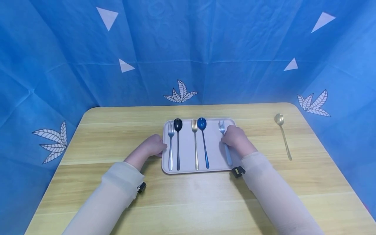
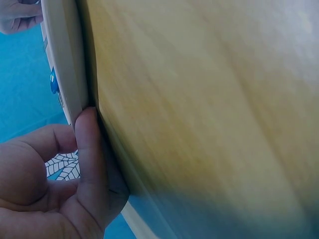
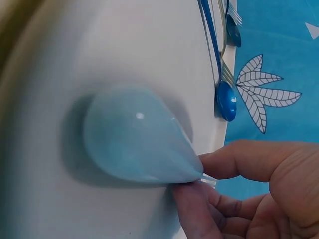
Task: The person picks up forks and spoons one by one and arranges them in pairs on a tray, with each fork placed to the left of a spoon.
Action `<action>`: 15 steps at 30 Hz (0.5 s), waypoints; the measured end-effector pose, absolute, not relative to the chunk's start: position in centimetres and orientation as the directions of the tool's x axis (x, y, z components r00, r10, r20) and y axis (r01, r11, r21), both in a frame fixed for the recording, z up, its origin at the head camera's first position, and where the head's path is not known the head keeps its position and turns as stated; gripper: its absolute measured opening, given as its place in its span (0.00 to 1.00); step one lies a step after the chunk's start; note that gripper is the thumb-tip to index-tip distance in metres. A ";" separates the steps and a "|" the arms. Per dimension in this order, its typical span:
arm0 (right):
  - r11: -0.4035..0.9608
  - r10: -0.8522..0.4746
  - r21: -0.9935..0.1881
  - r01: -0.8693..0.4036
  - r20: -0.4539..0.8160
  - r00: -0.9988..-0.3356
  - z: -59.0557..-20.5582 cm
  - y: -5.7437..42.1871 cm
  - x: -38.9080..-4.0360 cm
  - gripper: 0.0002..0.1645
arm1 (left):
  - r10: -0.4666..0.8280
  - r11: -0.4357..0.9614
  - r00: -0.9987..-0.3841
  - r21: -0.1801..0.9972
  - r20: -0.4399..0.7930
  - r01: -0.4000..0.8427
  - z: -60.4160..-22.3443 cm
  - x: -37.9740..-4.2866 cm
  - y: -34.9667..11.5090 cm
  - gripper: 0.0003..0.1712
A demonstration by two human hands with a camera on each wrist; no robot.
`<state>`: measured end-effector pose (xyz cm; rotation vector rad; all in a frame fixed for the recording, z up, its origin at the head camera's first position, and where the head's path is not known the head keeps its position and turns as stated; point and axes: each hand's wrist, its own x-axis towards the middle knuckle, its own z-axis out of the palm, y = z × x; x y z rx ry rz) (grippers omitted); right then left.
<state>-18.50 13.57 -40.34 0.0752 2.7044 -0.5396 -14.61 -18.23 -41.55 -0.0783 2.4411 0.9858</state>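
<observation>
A pale tray (image 1: 187, 147) lies on the table with cutlery laid lengthwise on it. My left hand (image 1: 153, 146) pinches the tray's left edge between thumb and fingers, as the left wrist view shows. Near the tray's right end, my right hand (image 1: 236, 138) pinches a fork (image 1: 227, 156) by its light blue handle, tines pointing away from me. From the left, the tray also bears a silver fork (image 1: 171, 132), a black spoon (image 1: 178, 124), a gold fork (image 1: 194, 125) and a blue spoon (image 1: 201, 123). The right hand hides part of the held fork.
A gold spoon (image 1: 279, 119) lies by itself on the wooden table (image 1: 191, 202), right of the tray. Blue cloth (image 1: 235, 39) with white triangles and leaf prints hangs behind the table and at both sides.
</observation>
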 end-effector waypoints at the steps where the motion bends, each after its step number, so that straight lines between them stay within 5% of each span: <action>1: 0.924 -0.025 -0.362 0.123 -0.378 -0.925 -40.3 13.5 -18.4 0.11 | 0.130 0.736 -0.872 0.635 -0.472 -0.234 -41.6 -14.6 -18.2 0.12; 15: 0.930 -0.033 -0.352 0.111 -0.379 -0.925 -40.2 13.5 -18.1 0.09 | 0.125 0.748 -0.871 0.622 -0.475 -0.231 -41.6 -14.6 -18.2 0.13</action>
